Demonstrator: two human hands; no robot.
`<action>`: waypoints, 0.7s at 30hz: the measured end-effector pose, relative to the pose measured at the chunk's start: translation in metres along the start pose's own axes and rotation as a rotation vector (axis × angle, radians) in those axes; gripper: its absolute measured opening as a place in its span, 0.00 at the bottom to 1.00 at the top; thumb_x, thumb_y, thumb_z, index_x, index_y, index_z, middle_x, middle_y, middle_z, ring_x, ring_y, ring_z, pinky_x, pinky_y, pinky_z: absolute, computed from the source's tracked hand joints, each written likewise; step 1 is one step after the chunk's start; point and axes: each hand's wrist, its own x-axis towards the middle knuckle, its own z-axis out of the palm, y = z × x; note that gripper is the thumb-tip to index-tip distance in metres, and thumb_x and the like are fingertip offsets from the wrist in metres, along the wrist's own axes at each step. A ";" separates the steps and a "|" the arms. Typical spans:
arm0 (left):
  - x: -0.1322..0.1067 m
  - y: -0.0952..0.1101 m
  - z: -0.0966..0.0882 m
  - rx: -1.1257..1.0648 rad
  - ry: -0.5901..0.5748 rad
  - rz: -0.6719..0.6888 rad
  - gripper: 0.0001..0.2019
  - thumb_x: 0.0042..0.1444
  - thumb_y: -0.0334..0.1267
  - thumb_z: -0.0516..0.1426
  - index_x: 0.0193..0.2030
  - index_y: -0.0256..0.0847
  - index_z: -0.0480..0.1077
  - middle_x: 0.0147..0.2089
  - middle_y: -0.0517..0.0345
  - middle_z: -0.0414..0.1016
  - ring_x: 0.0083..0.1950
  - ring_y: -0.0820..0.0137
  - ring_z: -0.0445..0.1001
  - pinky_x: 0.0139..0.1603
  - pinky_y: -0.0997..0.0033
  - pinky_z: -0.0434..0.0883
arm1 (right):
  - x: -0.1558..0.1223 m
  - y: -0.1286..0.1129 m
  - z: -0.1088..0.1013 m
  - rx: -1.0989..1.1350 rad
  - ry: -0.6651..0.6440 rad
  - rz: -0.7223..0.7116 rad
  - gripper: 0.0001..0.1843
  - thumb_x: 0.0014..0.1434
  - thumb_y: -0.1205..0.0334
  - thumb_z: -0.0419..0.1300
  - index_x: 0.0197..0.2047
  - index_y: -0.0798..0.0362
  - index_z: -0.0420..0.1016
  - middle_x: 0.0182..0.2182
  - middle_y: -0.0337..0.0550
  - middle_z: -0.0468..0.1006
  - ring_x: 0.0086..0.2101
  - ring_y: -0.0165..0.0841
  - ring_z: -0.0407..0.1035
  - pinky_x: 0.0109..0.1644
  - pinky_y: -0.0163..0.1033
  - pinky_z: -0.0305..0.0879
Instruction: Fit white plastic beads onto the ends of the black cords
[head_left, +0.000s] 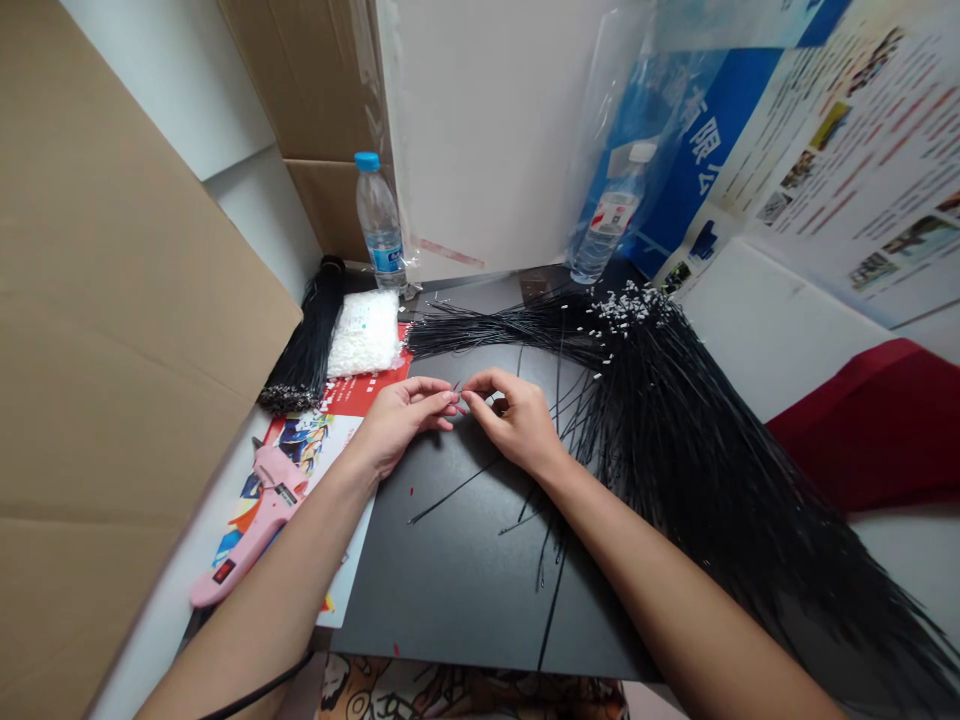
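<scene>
Over the middle of the dark table, my left hand and my right hand meet almost fingertip to fingertip. The thumb and index finger of my left hand are pinched together, with thin red bits showing at their tips. My right hand also pinches, at the same small spot; what lies between its fingers is too small to make out. Below the hands, a thin black strand rests on the tabletop. Close by on the right spreads a large bundle of black strands with small white tips.
Left are a pink glue gun, a printed sheet, a bag of white pieces and another black bundle. Behind stand a blue-capped bottle and a white-capped bottle. A cardboard panel rises at left.
</scene>
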 end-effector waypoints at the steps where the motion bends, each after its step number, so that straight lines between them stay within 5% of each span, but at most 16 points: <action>1: 0.000 0.000 0.000 -0.003 0.005 -0.014 0.04 0.53 0.25 0.65 0.35 0.33 0.75 0.31 0.53 0.80 0.33 0.73 0.79 0.32 0.76 0.75 | 0.000 0.000 0.000 -0.012 0.006 -0.006 0.05 0.62 0.64 0.60 0.36 0.53 0.76 0.32 0.42 0.80 0.32 0.30 0.72 0.35 0.34 0.66; 21: -0.001 0.001 0.001 -0.033 -0.017 0.049 0.07 0.50 0.27 0.67 0.35 0.33 0.75 0.31 0.55 0.79 0.34 0.72 0.79 0.35 0.74 0.77 | 0.000 0.002 0.001 -0.021 0.008 -0.038 0.04 0.62 0.66 0.61 0.36 0.54 0.78 0.33 0.41 0.81 0.28 0.26 0.69 0.33 0.32 0.65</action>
